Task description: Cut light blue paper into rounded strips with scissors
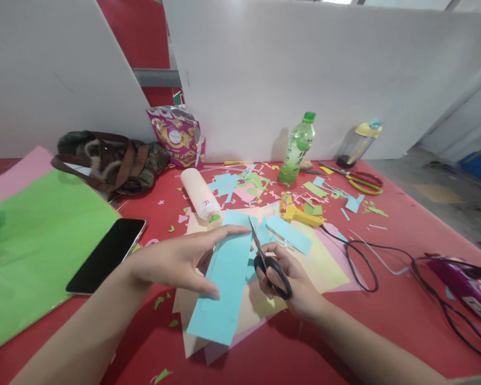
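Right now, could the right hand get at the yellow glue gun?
Probably not freely: the right hand holds black scissors, though only paper seems to lie between it and the yellow glue gun.

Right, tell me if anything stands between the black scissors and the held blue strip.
Nothing visible does: the black scissors in the right hand have their blades at the right edge of the blue strip, near its far end. The left hand holds the strip, index fingertip close beside the blades.
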Tool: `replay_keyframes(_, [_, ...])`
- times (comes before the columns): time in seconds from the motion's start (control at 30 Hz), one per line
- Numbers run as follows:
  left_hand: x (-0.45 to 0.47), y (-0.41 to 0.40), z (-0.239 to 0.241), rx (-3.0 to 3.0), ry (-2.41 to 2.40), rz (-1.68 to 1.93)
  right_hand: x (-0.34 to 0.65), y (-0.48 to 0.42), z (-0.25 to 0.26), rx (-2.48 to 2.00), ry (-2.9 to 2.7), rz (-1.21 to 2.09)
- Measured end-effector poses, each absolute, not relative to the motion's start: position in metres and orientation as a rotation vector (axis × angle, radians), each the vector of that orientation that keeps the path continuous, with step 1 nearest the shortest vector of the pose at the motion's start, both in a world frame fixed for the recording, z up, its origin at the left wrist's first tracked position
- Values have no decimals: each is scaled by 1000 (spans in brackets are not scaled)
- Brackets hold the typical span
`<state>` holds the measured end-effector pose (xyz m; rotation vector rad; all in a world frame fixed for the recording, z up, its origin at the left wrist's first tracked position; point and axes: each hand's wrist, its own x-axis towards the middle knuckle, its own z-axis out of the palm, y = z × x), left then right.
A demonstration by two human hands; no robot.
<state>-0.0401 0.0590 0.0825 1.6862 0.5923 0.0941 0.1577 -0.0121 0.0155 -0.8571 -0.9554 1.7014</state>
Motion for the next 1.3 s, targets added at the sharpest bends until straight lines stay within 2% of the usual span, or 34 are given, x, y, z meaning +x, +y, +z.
replay_keyframes(1.3, [-40, 60, 85, 1933, 585, -7, 159, -8, 11, -882, -972, 1676])
